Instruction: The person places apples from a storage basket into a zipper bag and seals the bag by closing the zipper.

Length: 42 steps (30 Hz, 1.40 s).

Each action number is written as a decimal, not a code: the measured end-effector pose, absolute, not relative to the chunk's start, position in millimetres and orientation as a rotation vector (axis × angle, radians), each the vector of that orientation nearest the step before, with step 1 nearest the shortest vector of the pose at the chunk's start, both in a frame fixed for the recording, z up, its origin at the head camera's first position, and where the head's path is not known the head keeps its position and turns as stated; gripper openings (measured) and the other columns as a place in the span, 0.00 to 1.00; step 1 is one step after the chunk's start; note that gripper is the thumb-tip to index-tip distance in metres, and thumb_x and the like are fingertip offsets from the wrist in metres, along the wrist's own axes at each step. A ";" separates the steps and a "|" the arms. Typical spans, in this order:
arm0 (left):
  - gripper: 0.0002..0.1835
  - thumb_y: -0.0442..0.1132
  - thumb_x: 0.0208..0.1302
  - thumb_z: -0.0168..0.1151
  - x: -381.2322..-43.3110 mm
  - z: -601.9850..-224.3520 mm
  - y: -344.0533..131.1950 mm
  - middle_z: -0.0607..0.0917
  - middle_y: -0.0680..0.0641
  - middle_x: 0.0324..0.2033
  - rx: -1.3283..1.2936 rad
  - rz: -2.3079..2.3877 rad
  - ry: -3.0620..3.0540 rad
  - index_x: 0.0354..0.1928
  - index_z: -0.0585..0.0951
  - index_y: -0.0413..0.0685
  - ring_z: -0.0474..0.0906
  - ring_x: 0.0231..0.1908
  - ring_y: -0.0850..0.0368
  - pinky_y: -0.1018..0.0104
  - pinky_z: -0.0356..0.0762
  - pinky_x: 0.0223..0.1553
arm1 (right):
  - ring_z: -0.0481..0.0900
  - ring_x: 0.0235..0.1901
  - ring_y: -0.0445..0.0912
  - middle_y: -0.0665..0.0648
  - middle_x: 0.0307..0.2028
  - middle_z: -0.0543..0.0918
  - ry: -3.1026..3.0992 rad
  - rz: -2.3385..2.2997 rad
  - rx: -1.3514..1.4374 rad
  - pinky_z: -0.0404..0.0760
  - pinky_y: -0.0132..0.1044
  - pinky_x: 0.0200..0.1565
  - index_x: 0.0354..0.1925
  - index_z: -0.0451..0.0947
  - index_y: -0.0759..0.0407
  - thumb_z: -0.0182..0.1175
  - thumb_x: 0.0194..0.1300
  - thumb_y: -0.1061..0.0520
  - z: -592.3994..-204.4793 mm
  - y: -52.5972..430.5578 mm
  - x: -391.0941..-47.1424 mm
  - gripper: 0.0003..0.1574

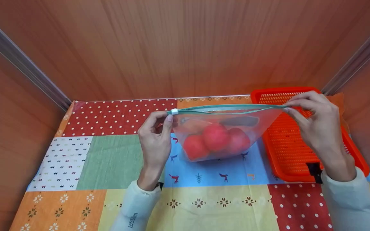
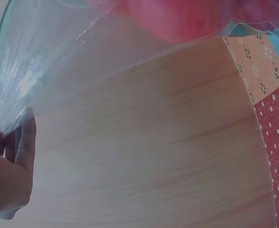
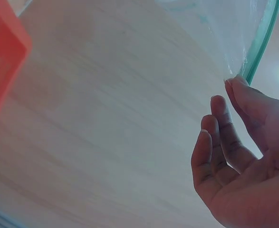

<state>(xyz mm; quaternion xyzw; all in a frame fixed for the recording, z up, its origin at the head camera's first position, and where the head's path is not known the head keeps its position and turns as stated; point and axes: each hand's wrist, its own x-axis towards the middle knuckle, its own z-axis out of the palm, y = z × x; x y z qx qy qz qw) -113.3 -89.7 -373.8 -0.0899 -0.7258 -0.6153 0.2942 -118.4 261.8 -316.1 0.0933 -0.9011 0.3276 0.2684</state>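
A clear zip bag with a green seal strip hangs stretched between both hands. Several round red fruits, which look like tomatoes or apples, sit in its bottom, seen through the plastic. My left hand pinches the top left corner, right beside the white slider. The top right corner is pinched between thumb and forefinger of my right hand; its other fingers are loosely bent in the right wrist view. Between the hands, the two green strips part slightly at the mouth. A dark oval patch shows on the bag's upper part.
An orange-red plastic basket with a slotted bottom stands on the right, partly under my right hand and forearm. A patchwork cloth covers the table. Wood-grain panels enclose the back and both sides.
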 end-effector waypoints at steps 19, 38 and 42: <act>0.10 0.28 0.72 0.66 -111.5 -373.2 -80.7 0.90 0.39 0.41 -0.197 -1.730 -1.945 0.51 0.83 0.31 0.91 0.40 0.50 0.64 0.89 0.47 | 0.75 0.50 0.51 0.66 0.49 0.86 -2.435 0.864 0.224 0.65 0.14 0.48 0.48 0.89 0.69 0.71 0.66 0.67 -318.4 264.3 -119.4 0.11; 0.10 0.30 0.73 0.65 -108.1 -378.2 -70.5 0.87 0.37 0.42 0.004 -1.864 -1.832 0.51 0.83 0.31 0.89 0.35 0.52 0.66 0.88 0.37 | 0.76 0.58 0.51 0.63 0.59 0.82 -2.411 0.851 0.106 0.71 0.21 0.51 0.58 0.86 0.64 0.70 0.69 0.61 -329.2 245.6 -106.0 0.21; 0.10 0.31 0.74 0.65 -106.6 -377.6 -68.6 0.88 0.38 0.43 0.034 -1.869 -1.831 0.52 0.83 0.32 0.90 0.35 0.52 0.67 0.88 0.36 | 0.72 0.63 0.55 0.65 0.64 0.78 -2.323 0.799 0.176 0.74 0.41 0.55 0.60 0.85 0.61 0.72 0.68 0.61 -328.6 222.0 -95.4 0.23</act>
